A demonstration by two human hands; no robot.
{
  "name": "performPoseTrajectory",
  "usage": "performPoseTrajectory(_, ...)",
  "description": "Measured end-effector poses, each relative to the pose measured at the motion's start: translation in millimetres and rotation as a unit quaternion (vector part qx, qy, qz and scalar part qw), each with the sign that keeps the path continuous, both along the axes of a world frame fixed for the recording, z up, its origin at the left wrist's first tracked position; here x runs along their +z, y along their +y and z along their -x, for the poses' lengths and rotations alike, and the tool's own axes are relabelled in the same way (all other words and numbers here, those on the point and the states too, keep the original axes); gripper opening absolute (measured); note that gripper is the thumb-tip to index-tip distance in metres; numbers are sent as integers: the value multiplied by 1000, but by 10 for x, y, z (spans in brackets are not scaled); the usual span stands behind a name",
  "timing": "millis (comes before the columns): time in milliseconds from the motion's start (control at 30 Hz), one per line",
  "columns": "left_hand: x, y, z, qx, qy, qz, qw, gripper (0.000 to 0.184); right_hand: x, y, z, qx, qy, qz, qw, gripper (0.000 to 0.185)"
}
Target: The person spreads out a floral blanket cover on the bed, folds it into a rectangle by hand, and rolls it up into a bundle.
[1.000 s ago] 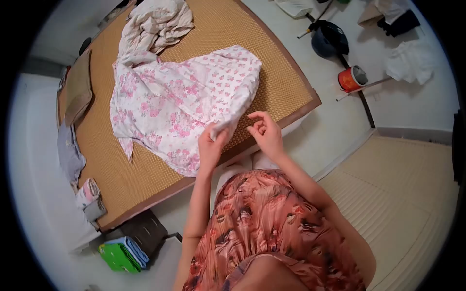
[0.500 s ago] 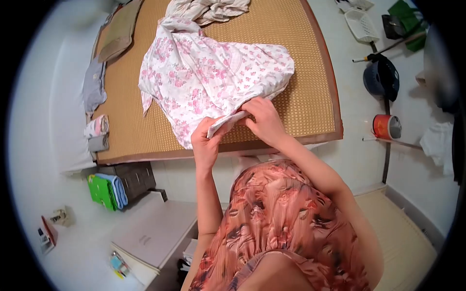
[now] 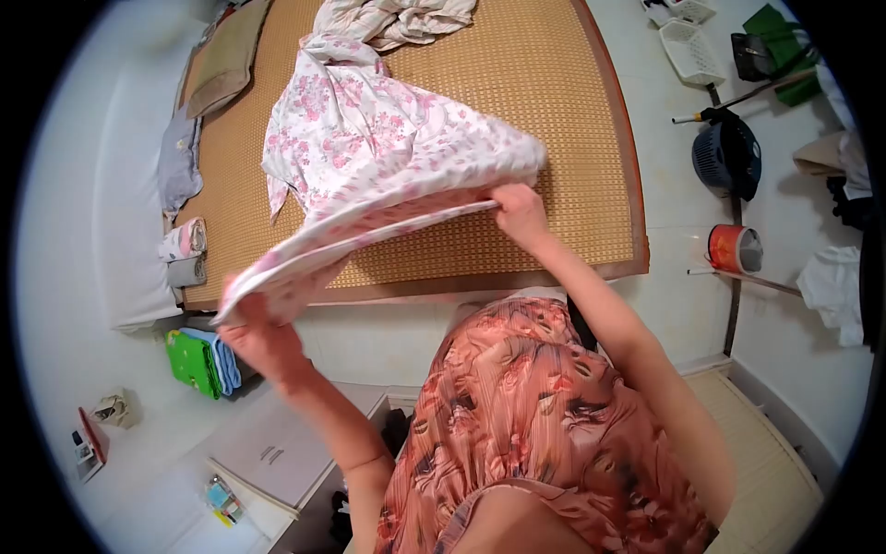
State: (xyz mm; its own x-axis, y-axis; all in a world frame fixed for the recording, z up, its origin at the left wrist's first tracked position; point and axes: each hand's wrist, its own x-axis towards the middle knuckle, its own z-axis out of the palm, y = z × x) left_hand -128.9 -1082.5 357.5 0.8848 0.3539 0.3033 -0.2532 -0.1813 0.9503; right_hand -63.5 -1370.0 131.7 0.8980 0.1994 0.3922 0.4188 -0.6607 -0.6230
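Note:
A white garment with pink flowers (image 3: 346, 138) lies across the woven mat of the bed, its near edge lifted and stretched between my hands. Whether it is a top or a dress I cannot tell. My left hand (image 3: 263, 342) is closed on the left end of that edge, out past the bed's near side and slightly blurred. Closed around the other end is my right hand (image 3: 521, 217), above the mat near the right side. Between them the cloth hangs open in a long fold, showing some of its inside.
On the bed mat (image 3: 517, 83) lie a crumpled patterned cloth (image 3: 406, 20), a brown pillow (image 3: 226, 60) and a grey pillow (image 3: 180, 162). Folded green and blue cloths (image 3: 198, 360) sit at lower left. A blue basket (image 3: 724, 157) and a red bucket (image 3: 734, 249) stand on the right.
My hands were close together at the garment's near edge. Now the left has swung down and left, the right slightly right, and the edge is pulled out long between them.

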Motion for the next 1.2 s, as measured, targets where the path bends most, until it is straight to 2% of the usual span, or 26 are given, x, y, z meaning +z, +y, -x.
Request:
performPoseTrajectory(67, 211, 160, -67, 88, -39, 58, 994, 32, -197, -88, -33, -7, 37, 16, 999, 9)
performPoseTrajectory(100, 357, 255, -95, 41, -53, 43, 997, 34, -347, -129, -27, -14, 44, 36, 998, 6)
performPoseTrajectory(167, 534, 526, -138, 145, -70, 29, 986, 39, -582, -248, -3, -6, 81, 92, 992, 5)
performPoseTrajectory(200, 684, 600, -174, 162, -84, 26, 983, 37, -652, -324, -1, -2, 100, 120, 988, 5)
performPoseTrajectory(300, 913, 1191, -153, 168, -119, 55, 977, 32, -732, -594, -7, 28, 76, 101, 992, 7)
performPoseTrajectory(367, 942, 1483, -200, 184, -131, 54, 973, 32, -367, -692, -137, 61, 31, 131, 989, 6)
performPoseTrajectory(400, 932, 1642, -189, 174, -123, 91, 973, 28, -192, -755, -230, 75, -1, 150, 986, 6)
performPoseTrajectory(433, 880, 1720, -212, 175, -85, 28, 981, 28, -62, -821, -342, 88, -34, 171, 981, 7)
performPoseTrajectory(500, 701, 1882, -180, 179, -10, -95, 979, 28, -3, -1158, -685, 31, -159, 228, 960, 5)
performPoseTrajectory(533, 515, 2328, -162, 187, 74, -127, 971, 29, 252, -1489, -959, 2, -130, 233, 964, 4)
performPoseTrajectory(567, 323, 2229, -228, 172, 67, -113, 976, 30, 511, -1817, -1231, -28, -101, 240, 965, 7)
performPoseTrajectory(600, 210, 2113, -197, 173, 85, -127, 973, 30, 1205, -1852, -1320, -49, -254, 248, 933, 15)
performPoseTrajectory(633, 114, 1972, -167, 172, 101, -140, 970, 30, 1466, -2056, -1459, -112, -350, 269, 890, 20)
performPoseTrajectory(667, 0, 1764, -118, 188, 70, -142, 969, 30, 1818, -1951, -1296, -214, -380, 280, 855, 19)
performPoseTrajectory(700, -157, 1568, -56, 203, 40, -141, 968, 30, 1846, -1935, -1246, -261, -404, 298, 825, 18)
performPoseTrajectory(767, -688, 1338, 106, 76, 135, -96, 983, 26, 1164, -2457, -1376, -162, -276, 368, 873, 13)
performPoseTrajectory(833, -1189, 961, 242, 11, 261, 40, 965, 20, 548, -2700, -1098, -97, -155, 533, 826, 11)
performPoseTrajectory(867, -1381, 797, 300, -4, 293, 36, 955, 17, 390, -2723, -928, -106, 22, 575, 811, 14)
performPoseTrajectory(900, -1530, 651, 341, -22, 325, 29, 945, 15, 254, -2714, -770, -145, 76, 579, 798, 16)
performPoseTrajectory(933, -1639, 469, 362, -46, 352, 4, 935, 15, -3, -2820, -635, -167, 62, 589, 788, 16)
performPoseTrajectory(1000, -1787, 117, 372, -109, 372, -30, 921, 15, -96, -2685, -479, -153, 192, 589, 770, 20)
performPoseTrajectory(1067, -1942, -238, 299, -162, 318, -71, 931, 15, -60, -2313, -459, -27, 301, 426, 853, 21)
performPoseTrajectory(1100, -2022, -420, 247, -175, 276, -105, 939, 16, 219, -1936, -364, 34, 281, 341, 896, 32)
performPoseTrajectory(1133, -1902, -612, 156, -206, 289, -122, 927, 16, 350, -1624, -310, 112, 236, 234, 937, 47)
performPoseTrajectory(1167, -1746, -787, 75, -234, 301, -138, 914, 16, 700, -1172, -187, 154, 262, 129, 944, 53)
performPoseTrajectory(1200, -1715, -944, 8, -248, 249, -134, 927, 16, 927, -778, -55, 187, 243, 65, 950, 56)
